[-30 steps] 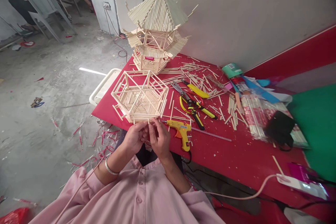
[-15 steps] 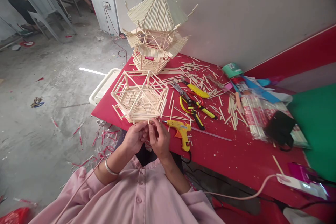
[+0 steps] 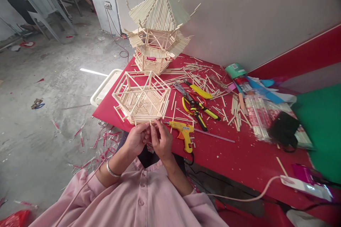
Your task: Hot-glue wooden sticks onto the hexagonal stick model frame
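My left hand [image 3: 137, 137] and my right hand [image 3: 162, 139] meet at the near edge of the red table [image 3: 234, 156], fingers pinched together on something small that I cannot make out. Just beyond the fingertips lies a flat hexagonal frame of pale wooden sticks [image 3: 142, 98]. Behind it stands a tall stick-built pagoda model [image 3: 159, 32]. A yellow glue gun [image 3: 183, 132] lies right of my right hand.
Pliers and cutters with yellow handles [image 3: 195, 103] lie among scattered sticks [image 3: 202, 78]. Packets of sticks [image 3: 262, 115], a green tape roll [image 3: 234, 71] and a black object [image 3: 283, 129] sit to the right. A white cable [image 3: 250, 195] runs along the table's near edge. Concrete floor lies left.
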Demonstrator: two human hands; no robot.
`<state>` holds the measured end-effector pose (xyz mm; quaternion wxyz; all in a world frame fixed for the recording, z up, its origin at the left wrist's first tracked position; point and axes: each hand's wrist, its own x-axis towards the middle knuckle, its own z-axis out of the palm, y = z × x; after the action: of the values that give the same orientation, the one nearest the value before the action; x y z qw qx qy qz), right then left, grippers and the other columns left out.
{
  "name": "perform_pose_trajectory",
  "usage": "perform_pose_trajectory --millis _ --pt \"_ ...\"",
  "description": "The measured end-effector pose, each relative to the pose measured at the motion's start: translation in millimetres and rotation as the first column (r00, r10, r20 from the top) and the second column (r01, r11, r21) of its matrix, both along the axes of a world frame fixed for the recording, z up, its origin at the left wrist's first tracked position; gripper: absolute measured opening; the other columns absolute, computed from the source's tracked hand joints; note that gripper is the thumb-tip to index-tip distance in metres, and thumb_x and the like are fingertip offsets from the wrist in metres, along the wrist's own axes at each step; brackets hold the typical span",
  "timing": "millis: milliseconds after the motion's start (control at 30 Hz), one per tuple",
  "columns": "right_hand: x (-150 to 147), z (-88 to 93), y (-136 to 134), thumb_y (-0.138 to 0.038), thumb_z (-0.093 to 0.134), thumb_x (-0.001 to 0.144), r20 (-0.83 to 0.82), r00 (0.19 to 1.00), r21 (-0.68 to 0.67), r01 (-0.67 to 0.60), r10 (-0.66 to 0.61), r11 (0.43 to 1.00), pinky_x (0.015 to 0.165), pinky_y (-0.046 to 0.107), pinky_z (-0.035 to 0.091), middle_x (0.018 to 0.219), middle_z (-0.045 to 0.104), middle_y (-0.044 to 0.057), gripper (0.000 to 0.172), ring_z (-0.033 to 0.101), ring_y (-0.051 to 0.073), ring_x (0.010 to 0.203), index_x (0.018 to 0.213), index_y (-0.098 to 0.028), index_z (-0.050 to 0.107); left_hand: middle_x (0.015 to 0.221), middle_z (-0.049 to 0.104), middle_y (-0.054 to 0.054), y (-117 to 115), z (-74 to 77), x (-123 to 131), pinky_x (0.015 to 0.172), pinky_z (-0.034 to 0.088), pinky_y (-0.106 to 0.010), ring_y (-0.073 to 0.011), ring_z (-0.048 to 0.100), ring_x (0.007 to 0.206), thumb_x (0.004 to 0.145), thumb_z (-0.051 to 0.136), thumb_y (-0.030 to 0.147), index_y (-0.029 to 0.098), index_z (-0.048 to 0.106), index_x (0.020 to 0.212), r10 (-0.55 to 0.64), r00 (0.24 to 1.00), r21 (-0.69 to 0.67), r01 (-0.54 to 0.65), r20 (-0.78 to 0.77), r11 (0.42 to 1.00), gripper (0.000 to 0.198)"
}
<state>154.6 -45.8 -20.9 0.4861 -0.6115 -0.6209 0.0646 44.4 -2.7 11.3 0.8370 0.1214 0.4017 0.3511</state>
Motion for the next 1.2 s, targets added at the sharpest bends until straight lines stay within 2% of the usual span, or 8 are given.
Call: perform_pose_trajectory --millis 567,1200 --pt "-0.2 1.6 0.0 -0.024 0.054 0.098 -0.005 1.000 -0.001 -0.002 0.001 1.000 0.083 0.033 0.060 0.108 0.075 0.009 0.033 0.073 0.020 0.094 0.131 -0.020 0.059 0.049 0.044 0.005 -0.1 0.2 -0.3 0.039 0.021 -0.018 -0.0040 0.036 0.042 0.067 0.079 0.033 0.013 0.054 0.057 0.020 1.000 -0.005 -0.020 0.002 1.000 0.034" --pt "-0.2 2.4 0.0 -0.024 0.055 0.098 -0.017 1.000 -0.004 -0.004 0.004 1.000 0.084 0.032 0.060 0.109 0.075 0.009 0.033 0.073 0.020 0.095 0.130 -0.020 0.059 0.050 0.044 0.005 -0.1 1.8 -0.3 0.039 0.021 -0.018 -0.0038 0.036 0.042 0.066 0.079 0.033 0.013 0.054 0.057 0.015 1.000 -0.004 -0.015 -0.004 1.000 0.033"
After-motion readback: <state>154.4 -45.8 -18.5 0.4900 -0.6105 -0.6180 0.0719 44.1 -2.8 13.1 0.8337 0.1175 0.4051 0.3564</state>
